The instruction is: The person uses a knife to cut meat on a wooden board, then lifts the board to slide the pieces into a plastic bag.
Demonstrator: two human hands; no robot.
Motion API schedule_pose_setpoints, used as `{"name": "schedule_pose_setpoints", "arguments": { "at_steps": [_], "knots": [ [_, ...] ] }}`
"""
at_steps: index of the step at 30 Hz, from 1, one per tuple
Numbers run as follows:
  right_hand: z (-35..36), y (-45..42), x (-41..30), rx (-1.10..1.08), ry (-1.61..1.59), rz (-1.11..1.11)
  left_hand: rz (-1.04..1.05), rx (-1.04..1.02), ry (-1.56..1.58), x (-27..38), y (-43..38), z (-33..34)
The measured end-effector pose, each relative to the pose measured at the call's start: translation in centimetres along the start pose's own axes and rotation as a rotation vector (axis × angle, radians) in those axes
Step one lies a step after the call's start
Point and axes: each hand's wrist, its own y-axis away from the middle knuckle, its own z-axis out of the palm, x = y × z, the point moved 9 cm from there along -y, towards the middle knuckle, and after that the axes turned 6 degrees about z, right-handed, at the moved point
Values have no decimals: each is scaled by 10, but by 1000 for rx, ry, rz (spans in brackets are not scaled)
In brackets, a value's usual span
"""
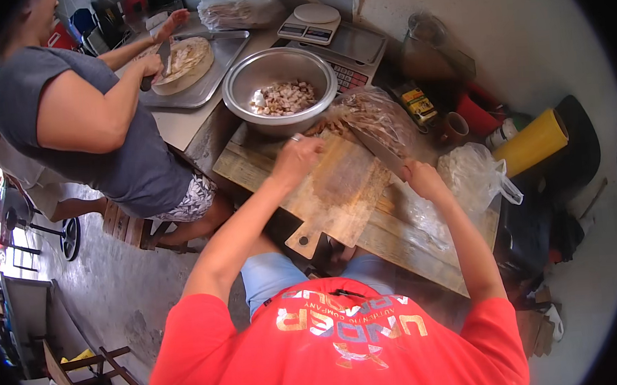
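My right hand (421, 178) is closed around the handle of a large knife (378, 150), whose blade points up and left over a wooden cutting board (340, 190). At the board's upper left is my left hand (301, 158), fingers bent, with a ring on one; whether it holds anything is unclear. Just beyond both hands, brown strips, possibly meat, lie in and beside a clear plastic bag (375, 112). A metal bowl (232, 98) with small diced pieces (286, 98) stands past the board's upper left corner.
At the left a co-worker (83, 122) cuts with a knife on a round board (188, 80) in a metal tray (210, 94). Scales (310, 23), another filled bag (239, 9), a mug (453, 127), a yellow roll (533, 142) and a white plastic bag (471, 176) surround the work area.
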Motion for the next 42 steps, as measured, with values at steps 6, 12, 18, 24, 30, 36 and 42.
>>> {"name": "schedule_pose_setpoints", "arguments": {
  "at_steps": [6, 12, 18, 24, 30, 36, 42],
  "knots": [
    [-7, 47, -42, -370, -304, 382, 121, -195, 342, 44, 34, 50],
    [7, 93, -62, -224, -176, 235, -28, -157, 320, 36, 39, 49],
    [8, 101, -69, -233, -159, 198, -84, -78, 426, 39, 39, 47],
    [14, 97, -66, -206, -86, 127, 24, -66, 213, 47, 32, 42],
    [13, 97, -67, -289, -80, 123, 32, -67, 188, 45, 36, 44],
    [45, 79, -77, -229, -146, 89, -70, -58, 245, 31, 37, 47],
    [37, 94, -80, -264, -125, 98, -45, -53, 259, 44, 40, 47]
  ]
}}
